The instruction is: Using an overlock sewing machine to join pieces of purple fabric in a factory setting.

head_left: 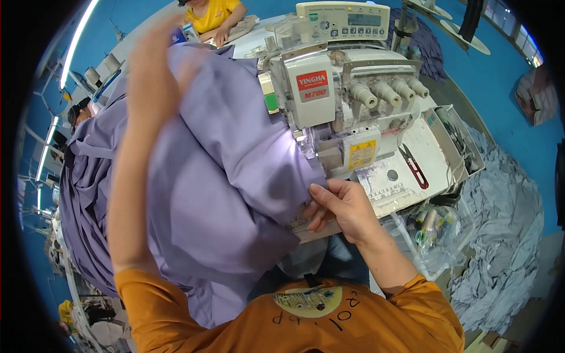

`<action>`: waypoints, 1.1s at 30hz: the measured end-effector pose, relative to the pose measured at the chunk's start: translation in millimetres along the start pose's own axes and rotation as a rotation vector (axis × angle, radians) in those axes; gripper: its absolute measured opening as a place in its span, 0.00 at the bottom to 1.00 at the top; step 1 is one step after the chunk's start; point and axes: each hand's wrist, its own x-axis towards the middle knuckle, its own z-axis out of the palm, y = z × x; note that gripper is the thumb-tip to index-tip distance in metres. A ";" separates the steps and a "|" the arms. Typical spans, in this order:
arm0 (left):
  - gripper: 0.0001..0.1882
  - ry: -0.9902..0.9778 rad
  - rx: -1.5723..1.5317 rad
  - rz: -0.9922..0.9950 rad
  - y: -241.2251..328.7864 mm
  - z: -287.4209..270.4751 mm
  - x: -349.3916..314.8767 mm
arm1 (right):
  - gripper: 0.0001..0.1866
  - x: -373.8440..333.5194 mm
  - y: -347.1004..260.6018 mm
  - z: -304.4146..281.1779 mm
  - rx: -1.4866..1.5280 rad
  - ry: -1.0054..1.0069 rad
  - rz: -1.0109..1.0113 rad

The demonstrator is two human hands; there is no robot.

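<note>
A large piece of purple fabric (206, 159) spreads over the left side of the table and hangs down in folds. Its right edge lies at the needle area of a white overlock sewing machine (312, 88), lit by a small lamp. My right hand (347, 209) pinches that edge between thumb and fingers, just in front of the presser foot. Raised over the far left part of the fabric, my left hand (159, 70) is smeared by motion. Its fingers are too blurred to tell whether they hold any cloth.
Red-handled thread snips (415, 167) lie on the machine's bed beside an open box (453, 138). A clear plastic bin (432, 235) with thread spools hangs at the front right. Grey cloth (500, 235) is heaped at right. Across the table sits a person in yellow (215, 17).
</note>
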 end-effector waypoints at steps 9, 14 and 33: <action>0.29 -0.371 -0.605 0.241 142.0 -19.4 -88.1 | 0.13 -6.4 11.1 11.4 -0.312 0.183 -0.204; 0.22 -0.301 -0.640 0.160 142.5 -9.4 -94.6 | 0.18 -4.9 21.4 10.5 -1.127 0.524 -1.023; 0.19 -0.414 -0.553 0.303 131.4 -19.4 -87.2 | 0.18 -1.7 7.6 8.9 -1.457 0.529 -1.099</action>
